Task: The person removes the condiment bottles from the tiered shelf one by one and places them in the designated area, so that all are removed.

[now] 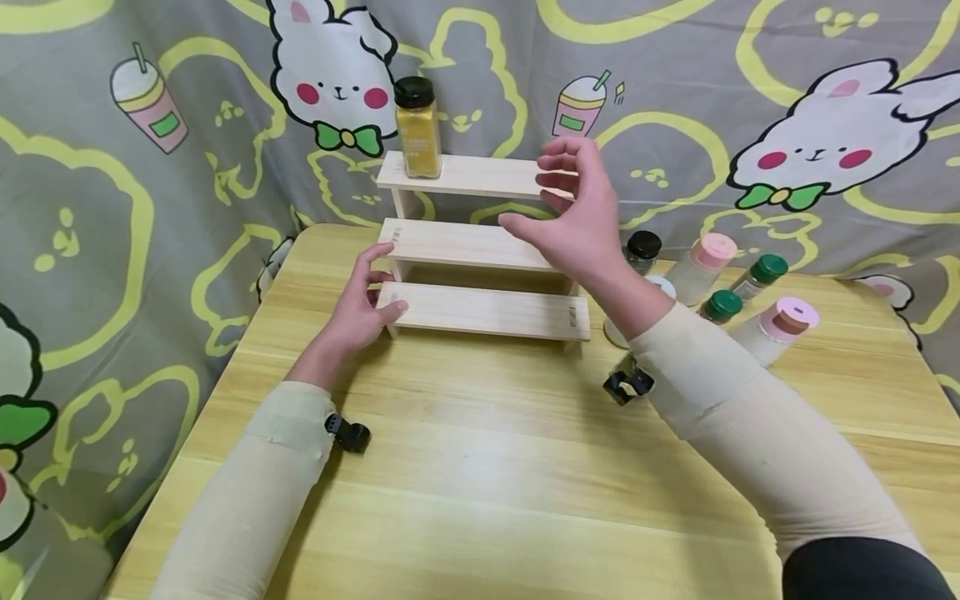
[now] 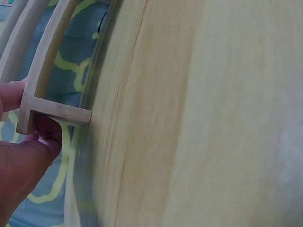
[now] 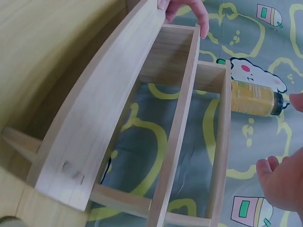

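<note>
A three-step wooden rack (image 1: 487, 312) stands on the table near the curtain. At its left end my left hand (image 1: 356, 308) grips the lowest step; the left wrist view shows the thumb and curled fingers (image 2: 47, 135) around the step's corner. On the top step's left part, a spice jar (image 1: 420, 142) with yellow contents and a black cap stands upright. My right hand (image 1: 581, 217) hovers at the right end of the upper steps, fingers apart and loosely bent, holding nothing. The right wrist view has the jar (image 3: 253, 98) beyond that hand's fingers.
Right of the rack are several containers: a black-capped jar (image 1: 642, 246), a pink-lidded shaker (image 1: 705, 260), green-capped jars (image 1: 763, 273) and a lilac-lidded shaker (image 1: 787, 321). My right forearm partly covers this group. A patterned curtain (image 1: 487, 50) hangs behind the wooden table (image 1: 465, 483).
</note>
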`<control>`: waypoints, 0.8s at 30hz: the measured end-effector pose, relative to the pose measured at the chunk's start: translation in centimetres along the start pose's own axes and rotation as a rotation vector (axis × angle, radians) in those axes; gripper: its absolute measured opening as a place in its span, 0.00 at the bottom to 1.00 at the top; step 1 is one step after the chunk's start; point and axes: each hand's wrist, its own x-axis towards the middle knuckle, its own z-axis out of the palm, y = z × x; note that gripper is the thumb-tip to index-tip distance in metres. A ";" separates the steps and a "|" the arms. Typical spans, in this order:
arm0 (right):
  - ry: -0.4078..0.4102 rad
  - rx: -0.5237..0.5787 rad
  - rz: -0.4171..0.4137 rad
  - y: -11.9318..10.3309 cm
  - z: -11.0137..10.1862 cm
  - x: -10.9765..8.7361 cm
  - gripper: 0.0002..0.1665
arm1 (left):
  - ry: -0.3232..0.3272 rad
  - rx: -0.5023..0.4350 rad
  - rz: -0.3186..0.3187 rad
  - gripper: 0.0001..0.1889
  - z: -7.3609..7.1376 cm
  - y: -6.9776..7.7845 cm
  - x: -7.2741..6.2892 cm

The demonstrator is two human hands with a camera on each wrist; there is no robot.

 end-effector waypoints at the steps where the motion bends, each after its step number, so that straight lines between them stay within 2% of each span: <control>1: 0.004 0.006 0.001 0.0 0.2 0.2 0.37 | -0.001 0.000 0.001 0.43 0.0 -0.1 0.0; 10: 0.031 0.036 0.000 0.2 1.8 1.8 0.38 | -0.004 0.000 0.006 0.43 -0.1 -0.1 0.0; 19: 0.036 0.050 0.041 0.7 4.1 3.2 0.40 | -0.003 -0.008 -0.002 0.43 0.0 -0.3 -0.1; 24: 0.041 0.052 0.039 0.6 5.1 3.7 0.39 | -0.001 0.001 0.000 0.45 -0.2 -1.8 0.6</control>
